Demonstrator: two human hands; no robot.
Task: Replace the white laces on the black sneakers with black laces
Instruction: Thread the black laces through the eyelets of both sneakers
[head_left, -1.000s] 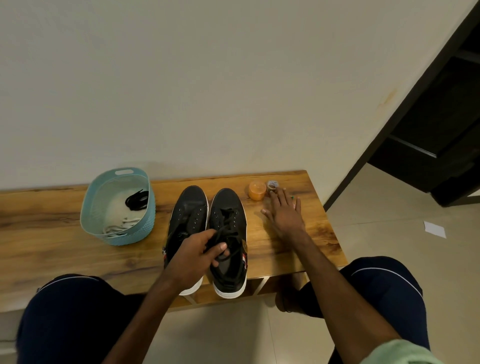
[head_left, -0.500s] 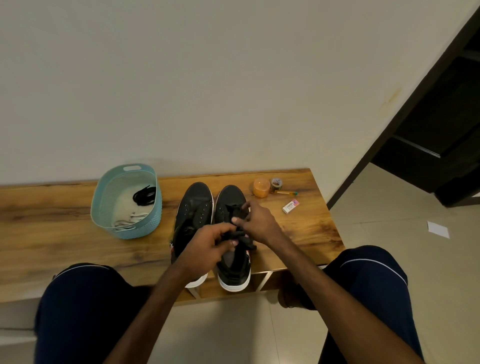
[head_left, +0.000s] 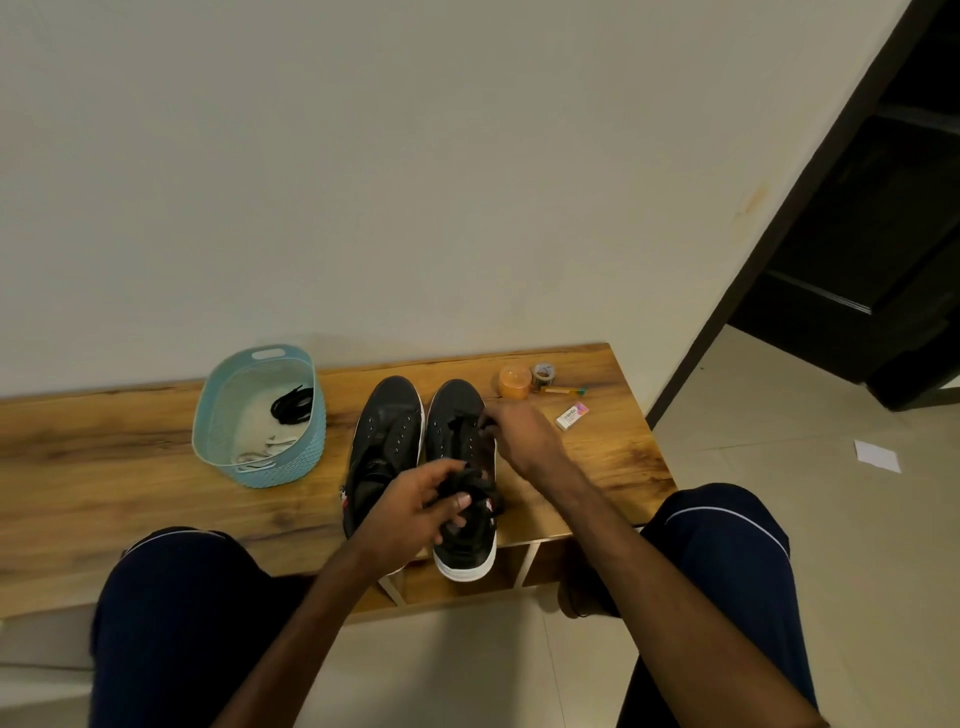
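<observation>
Two black sneakers stand side by side on the wooden bench (head_left: 104, 467), toes toward the wall. The left sneaker (head_left: 387, 431) shows bare eyelets. My left hand (head_left: 415, 504) grips a bunched black lace (head_left: 475, 480) over the heel end of the right sneaker (head_left: 457, 410). My right hand (head_left: 519, 436) pinches another stretch of that lace over the right sneaker's eyelets. A light blue basket (head_left: 306, 441) to the left holds a second black lace (head_left: 293, 404) and white laces (head_left: 265, 449).
An orange jar (head_left: 514, 382), a small tape roll (head_left: 543, 371), a pencil (head_left: 563, 389) and a white eraser (head_left: 572, 415) lie at the bench's far right. My knees flank the bench's front edge. A dark doorway opens at right.
My right hand left the bench near the orange jar and came onto the right sneaker's lace. The left hand kept its grip on the lace bunch. The eraser and pencil came into sight.
</observation>
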